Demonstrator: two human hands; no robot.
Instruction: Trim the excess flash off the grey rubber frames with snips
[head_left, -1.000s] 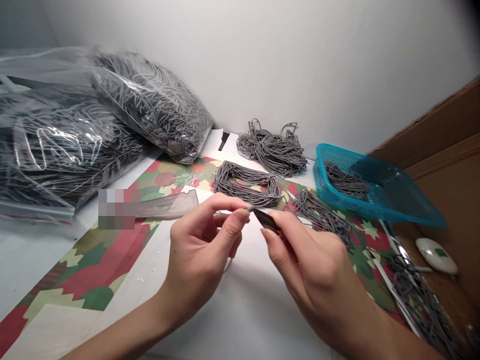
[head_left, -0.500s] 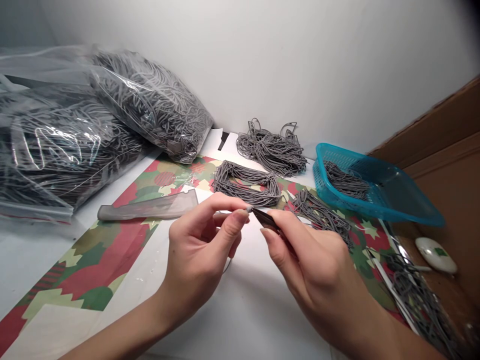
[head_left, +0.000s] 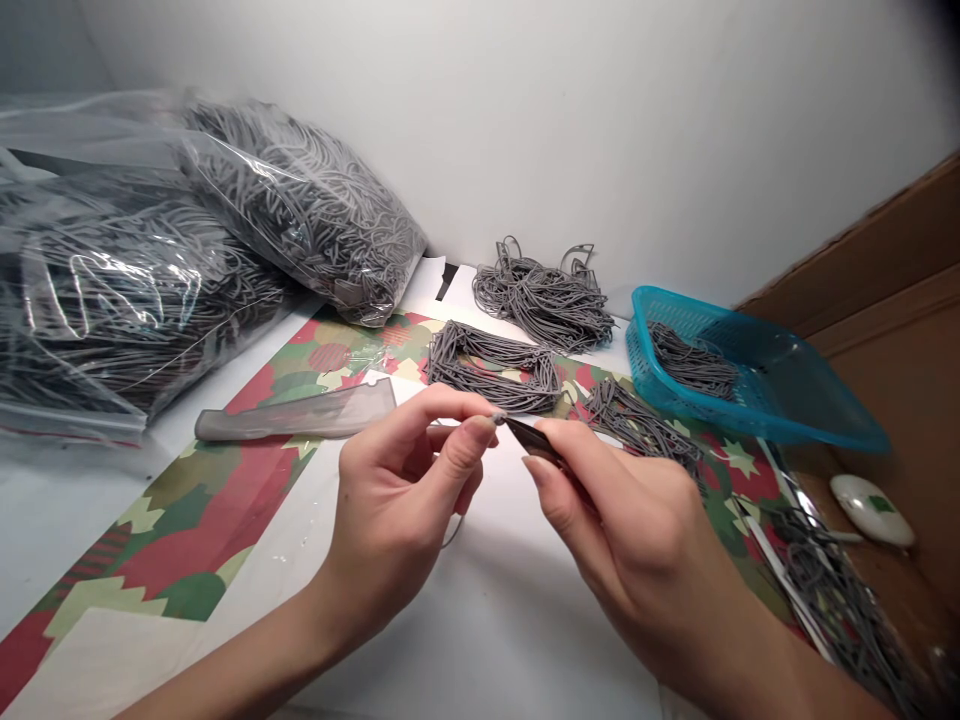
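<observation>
Between thumb and forefinger, my left hand pinches one end of a thin grey rubber strip. A curved part of it shows below the palm; the rest is hidden by the fingers. My right hand is closed around dark tweezers, whose fine tip meets the strip right at the left fingertips. Behind the hands lie a rectangular bundle of grey rubber strips and a looser heap of grey strips.
Two clear bags of grey strips, a front bag and a rear bag, fill the left. A translucent grey sleeve lies nearby. At right are a blue basket, another bundle, a white oval object and tangled strips.
Both hands stay in nearly the same place. The tweezers' tip and the pinched strip end have shifted only very slightly.
</observation>
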